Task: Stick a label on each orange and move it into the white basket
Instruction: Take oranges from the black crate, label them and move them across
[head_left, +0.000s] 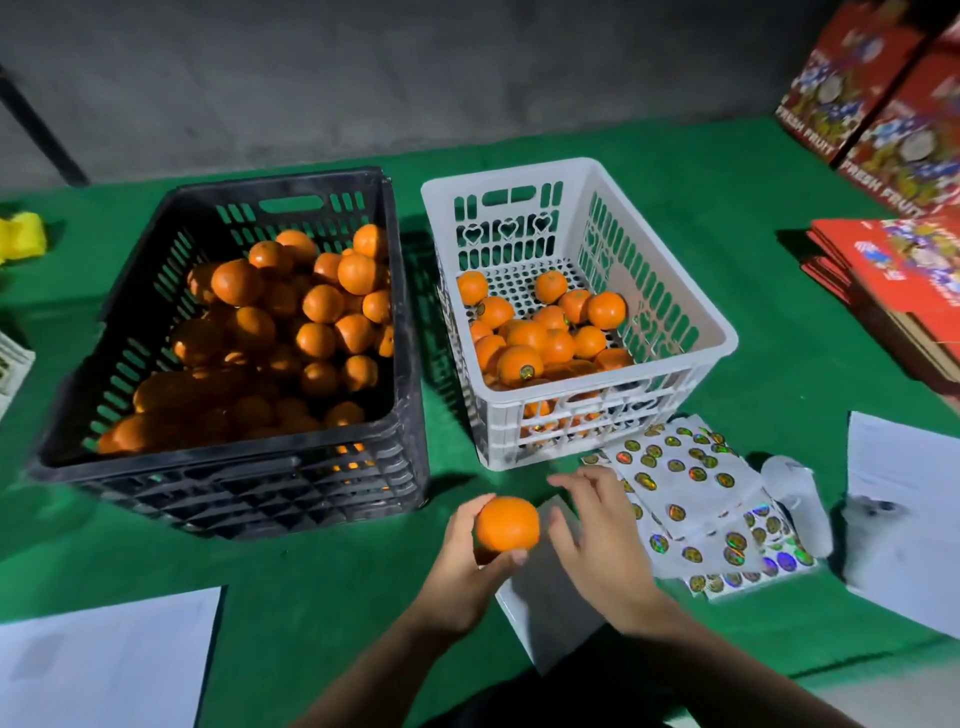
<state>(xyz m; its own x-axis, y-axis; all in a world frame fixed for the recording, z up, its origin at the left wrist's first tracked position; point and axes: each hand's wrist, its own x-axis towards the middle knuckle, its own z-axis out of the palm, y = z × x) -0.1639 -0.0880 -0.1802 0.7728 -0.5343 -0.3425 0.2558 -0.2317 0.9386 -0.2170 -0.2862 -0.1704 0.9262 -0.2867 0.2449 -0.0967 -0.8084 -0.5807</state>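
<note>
Labelling step: left hand (467, 551) curls round an unlabelled-looking orange (507, 523) in front of the white basket (719, 332); right hand (597, 530) fingers loose, empty, beside sticker sheets (691, 499). Next likely peel a sticker, press on. Basket rim close ahead, black crate (395, 291) crowds the left

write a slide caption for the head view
Left hand grips an orange between black crate and label sheets; right hand open beside it.

Dim room, light from above; edges bend and blur (wide lens).
</note>
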